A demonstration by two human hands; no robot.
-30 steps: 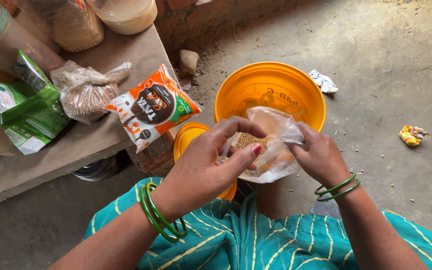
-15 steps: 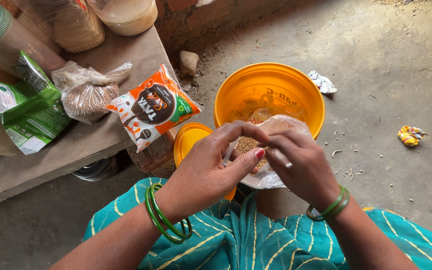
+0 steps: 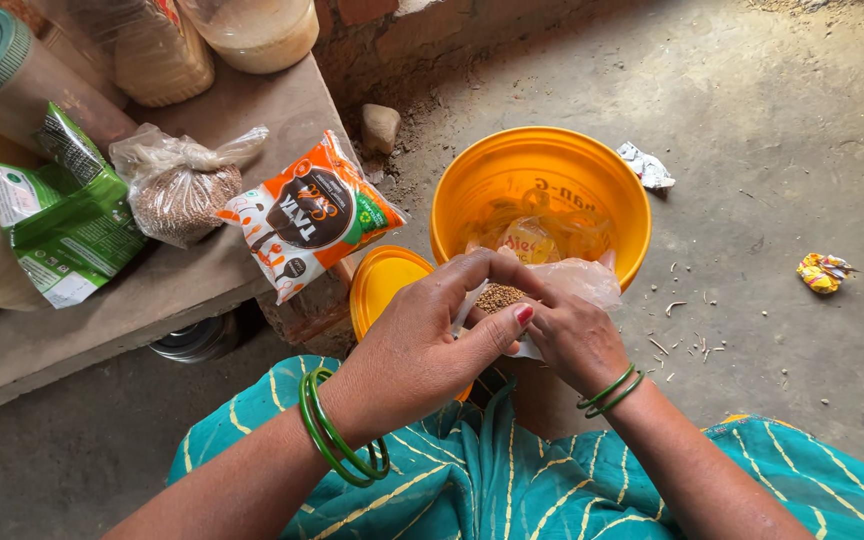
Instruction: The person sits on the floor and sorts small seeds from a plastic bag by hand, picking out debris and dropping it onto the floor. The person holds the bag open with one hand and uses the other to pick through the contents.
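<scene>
A small clear plastic bag (image 3: 562, 285) of brown seeds (image 3: 500, 297) is held between both hands just above the near rim of the orange bucket (image 3: 472, 190), beside an orange lid (image 3: 384, 282). The left hand (image 3: 422, 345) is closed on the bag's near side, thumb and forefinger pinched on the film; the right hand (image 3: 572, 340) is clamped on the film from the other side. The bag is judged light, limp and slippery, and easily torn or spilled, so it is best gripped at the gathered neck, with the seed-filled bottom supported. A tied seed bag (image 3: 180, 190) and an orange packet (image 3: 310, 215) lie well apart on the bench (image 3: 102, 330).
</scene>
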